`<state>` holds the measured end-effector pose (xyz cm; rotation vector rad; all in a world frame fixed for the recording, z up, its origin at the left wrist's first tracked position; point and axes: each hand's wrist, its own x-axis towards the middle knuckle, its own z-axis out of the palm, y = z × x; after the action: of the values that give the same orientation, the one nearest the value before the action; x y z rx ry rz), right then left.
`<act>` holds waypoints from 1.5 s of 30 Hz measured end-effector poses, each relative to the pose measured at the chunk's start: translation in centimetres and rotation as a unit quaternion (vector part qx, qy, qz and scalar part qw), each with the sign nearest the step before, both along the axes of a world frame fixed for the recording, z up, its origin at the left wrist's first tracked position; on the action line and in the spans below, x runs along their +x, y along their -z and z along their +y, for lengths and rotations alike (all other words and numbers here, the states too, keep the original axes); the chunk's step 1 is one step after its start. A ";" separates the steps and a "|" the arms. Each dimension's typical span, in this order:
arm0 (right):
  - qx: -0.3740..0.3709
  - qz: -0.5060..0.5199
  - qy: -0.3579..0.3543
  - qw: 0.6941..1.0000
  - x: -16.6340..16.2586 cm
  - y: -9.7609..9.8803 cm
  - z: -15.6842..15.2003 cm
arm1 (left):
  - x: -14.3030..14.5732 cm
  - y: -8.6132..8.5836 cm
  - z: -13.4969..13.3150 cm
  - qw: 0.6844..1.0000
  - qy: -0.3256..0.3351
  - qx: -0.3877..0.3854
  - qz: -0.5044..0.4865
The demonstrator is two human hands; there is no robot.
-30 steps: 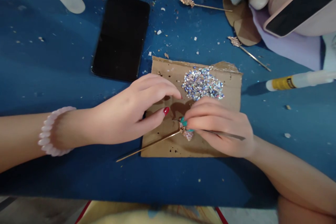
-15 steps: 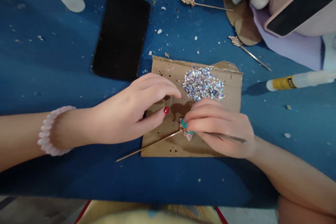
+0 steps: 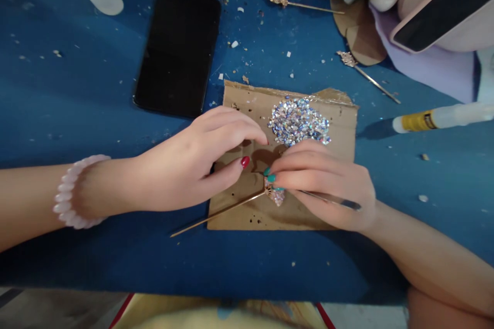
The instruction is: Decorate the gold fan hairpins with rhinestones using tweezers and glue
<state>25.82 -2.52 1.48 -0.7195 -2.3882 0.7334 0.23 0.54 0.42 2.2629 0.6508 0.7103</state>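
A piece of brown cardboard lies on the blue table with a heap of shiny rhinestones on it. A gold hairpin rests across the cardboard, its decorated head under my right fingertips. My left hand, with red nails and a pink bead bracelet at the wrist, rests curled on the cardboard's left part, fingers apart and holding nothing. My right hand, with teal nails, is pinched on metal tweezers, whose tip is at the hairpin's head.
A black phone lies face up behind my left hand. Two more gold hairpins lie at the back. A glue tube lies at the right. Cardboard discs, purple foam and a pink box crowd the back right corner.
My right fingers have shifted very slightly at the hairpin's head. My left hand has stayed put.
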 end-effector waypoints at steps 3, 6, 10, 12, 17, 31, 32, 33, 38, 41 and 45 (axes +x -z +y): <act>-0.004 0.003 -0.012 1.000 0.1 -0.1 0.1 | 0.0 0.0 0.0 1.000 -0.001 0.001 -0.003; -0.015 0.008 -0.051 0.999 0.0 -0.1 0.1 | 0.0 0.0 -0.1 1.000 -0.001 0.002 -0.002; -0.017 0.022 -0.043 0.999 -0.3 0.1 -0.1 | 0.1 0.0 -0.1 1.000 0.000 0.003 0.002; -0.005 0.022 -0.011 1.000 -0.4 0.2 -0.1 | 0.1 0.0 0.0 1.000 0.002 0.003 0.003; 0.015 0.014 0.021 1.000 -0.4 0.3 -0.1 | 0.1 -0.1 0.1 1.000 0.002 0.004 0.005; 0.005 0.011 0.014 1.000 -0.4 0.1 -0.2 | 0.1 -0.1 0.1 1.000 0.010 0.004 0.011; 0.006 0.011 0.017 1.000 -0.4 0.2 -0.3 | 0.1 -0.1 0.1 1.000 0.009 0.005 0.012; 0.007 0.010 0.019 1.000 -0.5 0.2 -0.3 | 0.0 -0.1 0.1 1.000 0.009 0.006 0.012; 0.004 0.018 0.019 1.000 -0.6 0.4 -0.3 | -0.1 -0.1 0.0 1.000 0.006 0.007 0.013; -0.002 0.021 0.018 1.000 -0.6 0.4 -0.3 | 0.0 -0.1 0.0 1.000 0.004 0.007 0.012; 0.006 0.011 0.012 1.000 -0.6 0.3 -0.4 | 0.1 -0.1 0.1 1.000 0.005 0.010 0.011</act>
<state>25.27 -2.88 1.15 -0.7296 -2.3580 0.7119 0.29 0.61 0.48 2.2944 0.6457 0.6911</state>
